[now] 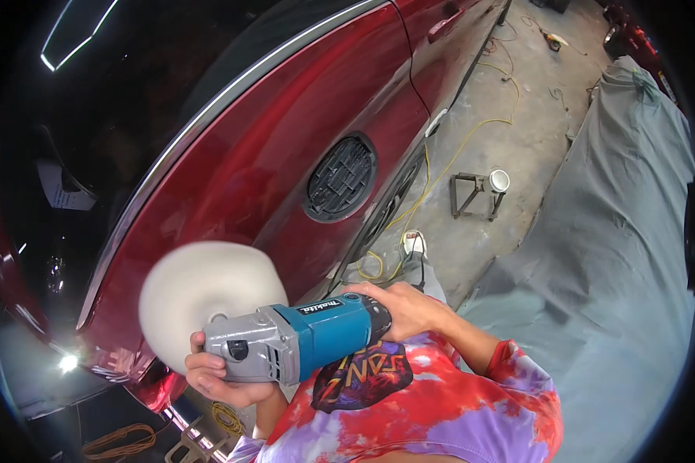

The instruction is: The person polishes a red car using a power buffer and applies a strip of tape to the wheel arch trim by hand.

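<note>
A teal and grey electric polisher is held level across the front of my body. My left hand wraps round its grey gear head from below, close to the pad. At the tool's rear end, the black handle sits in my right hand, whose fingers are closed on it. The round white polishing pad is against or very near the dark red car panel; its blurred face suggests spinning. Whether the pad presses on the paint I cannot tell. Beyond it, a round black fuel-door recess shows in the panel.
To the right, a grey cloth cover drapes over something large. On the concrete floor stand a small metal stand and a white-topped container. A yellow cord runs along the floor. Coiled orange cord lies at lower left.
</note>
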A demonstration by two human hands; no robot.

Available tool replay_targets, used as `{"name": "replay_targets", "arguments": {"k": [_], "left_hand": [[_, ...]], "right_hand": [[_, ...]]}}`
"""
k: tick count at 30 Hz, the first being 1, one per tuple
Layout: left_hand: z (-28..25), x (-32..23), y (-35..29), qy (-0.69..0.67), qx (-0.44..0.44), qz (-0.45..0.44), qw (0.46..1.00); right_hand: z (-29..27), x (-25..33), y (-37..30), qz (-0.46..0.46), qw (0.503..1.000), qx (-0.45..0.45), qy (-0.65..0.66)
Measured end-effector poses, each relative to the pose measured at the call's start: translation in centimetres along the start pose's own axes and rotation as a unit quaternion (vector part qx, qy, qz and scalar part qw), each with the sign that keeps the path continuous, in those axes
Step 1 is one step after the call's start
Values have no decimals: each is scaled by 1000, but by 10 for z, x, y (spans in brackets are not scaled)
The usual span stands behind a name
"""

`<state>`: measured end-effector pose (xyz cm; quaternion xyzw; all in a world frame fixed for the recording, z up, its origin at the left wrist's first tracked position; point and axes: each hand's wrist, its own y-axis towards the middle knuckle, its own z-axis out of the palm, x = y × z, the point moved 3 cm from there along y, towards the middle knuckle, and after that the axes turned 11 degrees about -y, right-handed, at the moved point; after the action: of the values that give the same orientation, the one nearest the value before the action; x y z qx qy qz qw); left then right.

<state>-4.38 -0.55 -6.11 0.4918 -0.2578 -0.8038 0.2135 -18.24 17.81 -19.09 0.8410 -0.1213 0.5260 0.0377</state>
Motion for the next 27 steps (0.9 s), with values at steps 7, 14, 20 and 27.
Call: {"name": "replay_targets", "arguments": {"k": [7,14,20,27], "left_hand": [[74,45,-10,-84,222,-40,971],[290,107,-78,-94,389,-170,901],[319,121,-99,-70,398,-162,900],[194,79,-72,-48,388,-96,915]], "right_hand": [[-52,-35,-26,-2,996,-91,-6],[-92,-106,-55,160,937,-263,169],[-91,-117,-39,160,897,-288,296],[11,-134,-29,143,939,-175,260]]}}
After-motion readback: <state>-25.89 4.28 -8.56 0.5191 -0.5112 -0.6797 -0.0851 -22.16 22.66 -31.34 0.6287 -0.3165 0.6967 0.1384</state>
